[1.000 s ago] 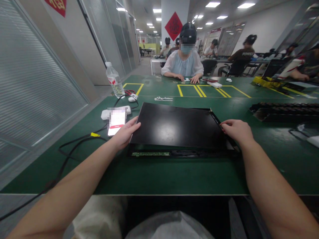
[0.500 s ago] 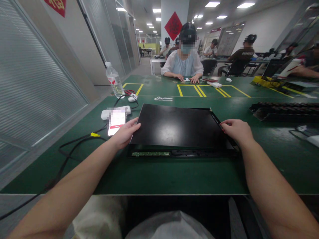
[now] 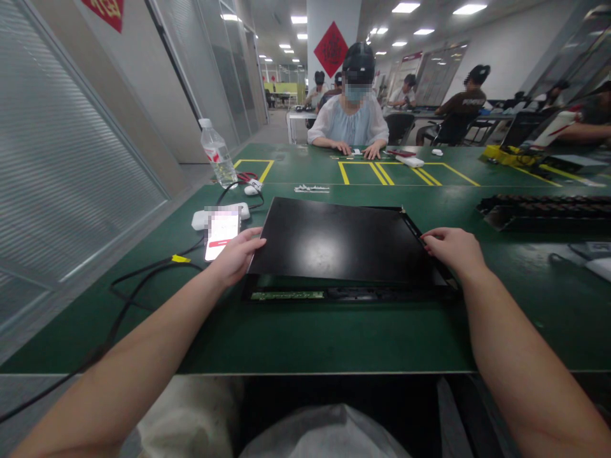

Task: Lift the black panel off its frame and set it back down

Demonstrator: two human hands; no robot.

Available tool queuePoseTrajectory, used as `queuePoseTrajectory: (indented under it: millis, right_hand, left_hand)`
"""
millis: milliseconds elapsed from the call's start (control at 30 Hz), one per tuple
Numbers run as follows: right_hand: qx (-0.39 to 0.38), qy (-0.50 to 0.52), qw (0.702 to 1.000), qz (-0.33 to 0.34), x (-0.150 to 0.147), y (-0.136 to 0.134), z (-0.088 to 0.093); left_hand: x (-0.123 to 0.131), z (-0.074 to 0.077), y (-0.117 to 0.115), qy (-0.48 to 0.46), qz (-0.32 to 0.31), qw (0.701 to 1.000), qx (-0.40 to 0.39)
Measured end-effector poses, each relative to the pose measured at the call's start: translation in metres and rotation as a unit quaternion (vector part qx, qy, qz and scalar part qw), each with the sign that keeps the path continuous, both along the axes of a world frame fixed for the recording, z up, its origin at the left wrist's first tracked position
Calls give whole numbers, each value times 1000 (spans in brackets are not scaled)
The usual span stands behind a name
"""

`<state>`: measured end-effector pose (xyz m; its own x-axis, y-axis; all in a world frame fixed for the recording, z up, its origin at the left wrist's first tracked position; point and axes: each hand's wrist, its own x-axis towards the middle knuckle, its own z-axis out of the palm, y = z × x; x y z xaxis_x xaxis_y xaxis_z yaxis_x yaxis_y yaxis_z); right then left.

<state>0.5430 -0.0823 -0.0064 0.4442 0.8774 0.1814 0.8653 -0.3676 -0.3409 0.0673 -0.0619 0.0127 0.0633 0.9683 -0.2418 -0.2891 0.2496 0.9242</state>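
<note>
A flat, glossy black display panel lies over a shallow black frame, its left end raised so that it tilts. Along the frame's near side a green circuit board strip shows. My left hand grips the panel's left edge, thumb on top and fingers at the rim and below. On the other side, my right hand has its fingertips pinched at the right rim of the frame, close to the panel's edge. The panel hides most of the frame's inside.
A lit phone leans on a white power strip beside my left hand. Behind it stand a water bottle and black cables. Small white parts lie beyond the panel. Long black parts rest at right. A person sits opposite.
Hardly anything differs. Both hands keep their places on the panel and frame, and the whole view has shifted very slightly.
</note>
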Motion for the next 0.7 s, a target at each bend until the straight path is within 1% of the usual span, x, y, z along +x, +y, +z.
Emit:
queuePoseTrajectory:
  millis: [133,267,367,700]
  right_hand:
    - [8,5,1000,5,-1,0,1]
    - [-12,10,1000,-9,-4,-1,5]
    - [-12,13,1000,-7,-5,-2,6]
    - [7,-16,1000,8,-4,0,3]
  left_hand:
    - [-1,-1,1,-5,-4,1000,3]
    - [0,0,0,-6,-5,1000,3]
    - [1,1,-1,-9,-9,1000,11]
    - [-1,-2,0,-5,-2,1000,13]
